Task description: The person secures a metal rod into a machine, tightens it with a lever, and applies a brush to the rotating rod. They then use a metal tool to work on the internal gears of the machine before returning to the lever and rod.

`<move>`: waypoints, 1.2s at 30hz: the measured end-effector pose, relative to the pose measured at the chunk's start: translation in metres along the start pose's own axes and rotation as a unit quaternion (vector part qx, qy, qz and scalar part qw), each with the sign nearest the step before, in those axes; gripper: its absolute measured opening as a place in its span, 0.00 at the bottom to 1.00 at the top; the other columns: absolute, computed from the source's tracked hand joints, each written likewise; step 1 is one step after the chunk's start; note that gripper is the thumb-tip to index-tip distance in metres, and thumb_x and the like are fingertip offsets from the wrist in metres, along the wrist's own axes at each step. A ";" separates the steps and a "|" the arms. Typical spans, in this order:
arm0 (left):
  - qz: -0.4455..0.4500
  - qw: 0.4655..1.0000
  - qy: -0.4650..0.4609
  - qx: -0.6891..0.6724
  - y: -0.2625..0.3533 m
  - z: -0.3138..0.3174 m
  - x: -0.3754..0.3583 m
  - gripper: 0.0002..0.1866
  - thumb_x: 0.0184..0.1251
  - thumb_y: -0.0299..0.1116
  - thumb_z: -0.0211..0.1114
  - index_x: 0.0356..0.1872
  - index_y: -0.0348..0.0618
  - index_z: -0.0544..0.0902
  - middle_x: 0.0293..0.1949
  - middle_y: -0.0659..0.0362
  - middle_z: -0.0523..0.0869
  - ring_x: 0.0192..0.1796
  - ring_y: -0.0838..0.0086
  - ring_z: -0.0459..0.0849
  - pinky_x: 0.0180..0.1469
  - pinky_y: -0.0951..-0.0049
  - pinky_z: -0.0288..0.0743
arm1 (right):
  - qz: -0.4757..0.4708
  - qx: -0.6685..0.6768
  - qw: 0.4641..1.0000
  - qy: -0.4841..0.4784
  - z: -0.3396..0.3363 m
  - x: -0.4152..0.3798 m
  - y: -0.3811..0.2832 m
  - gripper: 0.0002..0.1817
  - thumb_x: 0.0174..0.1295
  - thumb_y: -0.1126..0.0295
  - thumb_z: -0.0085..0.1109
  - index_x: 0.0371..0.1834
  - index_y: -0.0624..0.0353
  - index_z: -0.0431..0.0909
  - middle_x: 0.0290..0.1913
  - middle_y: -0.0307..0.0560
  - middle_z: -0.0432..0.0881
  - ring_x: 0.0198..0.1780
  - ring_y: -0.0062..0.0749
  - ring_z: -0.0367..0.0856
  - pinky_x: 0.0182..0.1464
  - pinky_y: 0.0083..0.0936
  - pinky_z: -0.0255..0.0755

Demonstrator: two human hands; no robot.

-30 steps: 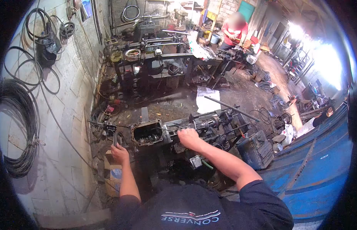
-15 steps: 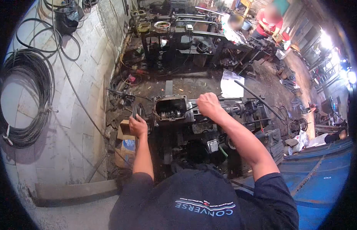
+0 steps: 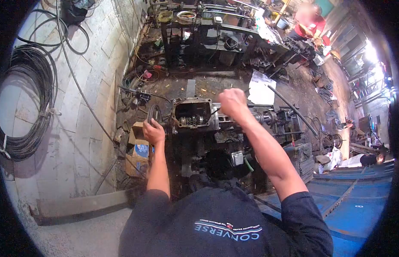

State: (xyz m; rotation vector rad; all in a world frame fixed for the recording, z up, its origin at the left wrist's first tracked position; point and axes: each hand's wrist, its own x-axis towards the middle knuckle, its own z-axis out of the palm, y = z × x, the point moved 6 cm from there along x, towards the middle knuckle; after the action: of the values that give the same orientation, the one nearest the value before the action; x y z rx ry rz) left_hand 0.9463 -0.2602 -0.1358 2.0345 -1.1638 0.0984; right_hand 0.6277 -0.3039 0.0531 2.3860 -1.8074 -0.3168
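left hand (image 3: 153, 132): fingers closed round the dark wheel (image 3: 154, 115) at the left end of the gearbox housing (image 3: 195, 115)
right hand (image 3: 232, 102): fisted, raised just above the housing's right edge; whether it grips a tool, cannot tell
housing: open-topped, gear teeth (image 3: 191, 121) showing inside, sits on a dark stand (image 3: 199, 158) over the floor
risk: likely pinch if either hand slips toward the exposed gears; oily metal would cause it
risk 2: wheel turned hard could rock the housing on its stand
room left: cardboard box (image 3: 138, 150) and loose cable (image 3: 135, 95) crowd the wall side
room right: shaft assembly (image 3: 272, 118) and long bar (image 3: 293, 109) hem in the right arm
room behind: open floor toward the workbench (image 3: 208, 34); another person (image 3: 308, 23) well apart
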 end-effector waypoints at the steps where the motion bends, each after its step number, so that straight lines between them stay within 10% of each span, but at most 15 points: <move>1: 0.008 1.000 0.015 0.009 0.000 0.000 -0.001 0.21 0.74 0.46 0.52 0.47 0.35 0.77 0.42 0.43 0.83 0.45 0.45 0.81 0.45 0.48 0.74 | 0.041 0.017 0.999 -0.027 0.005 -0.003 0.018 0.07 0.49 0.68 0.64 0.30 0.53 0.89 0.35 0.48 0.88 0.40 0.41 0.89 0.40 0.33 0.81; 9: 0.016 0.999 -0.024 0.033 0.004 -0.006 0.004 0.22 0.75 0.47 0.51 0.50 0.33 0.77 0.46 0.42 0.84 0.47 0.46 0.82 0.47 0.50 0.76 | -0.131 -0.059 0.990 -0.008 -0.012 0.027 -0.073 0.03 0.47 0.67 0.65 0.24 0.48 0.87 0.32 0.44 0.88 0.34 0.36 0.87 0.32 0.34 0.79; 13: 0.007 0.998 -0.026 0.050 0.001 -0.003 0.002 0.21 0.75 0.46 0.52 0.48 0.33 0.77 0.44 0.42 0.83 0.46 0.45 0.82 0.44 0.50 0.76 | 0.021 0.021 0.999 -0.036 0.010 0.013 0.023 0.05 0.49 0.69 0.62 0.25 0.52 0.88 0.30 0.45 0.88 0.34 0.38 0.88 0.37 0.35 0.82; 33: -0.030 1.000 0.000 -0.005 0.000 -0.012 0.011 0.22 0.69 0.48 0.55 0.43 0.34 0.78 0.40 0.39 0.84 0.45 0.43 0.82 0.46 0.47 0.73 | 0.012 0.020 1.000 -0.002 0.009 -0.006 0.009 0.07 0.49 0.72 0.60 0.25 0.58 0.87 0.31 0.54 0.87 0.37 0.45 0.88 0.40 0.37 0.81; 36: -0.127 0.966 -0.223 0.035 0.001 -0.004 0.037 0.29 0.74 0.55 0.48 0.45 0.35 0.83 0.43 0.40 0.86 0.48 0.43 0.83 0.50 0.44 0.75 | -0.032 0.013 0.999 0.040 -0.001 -0.002 0.002 0.06 0.48 0.71 0.60 0.25 0.57 0.87 0.31 0.52 0.87 0.38 0.46 0.88 0.40 0.38 0.81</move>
State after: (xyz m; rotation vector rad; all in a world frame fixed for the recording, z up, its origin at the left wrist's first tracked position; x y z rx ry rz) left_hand 0.9675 -0.2839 -0.1171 2.3217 -1.1593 -0.4748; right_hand 0.6257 -0.3023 0.0550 2.4401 -1.7148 -0.2018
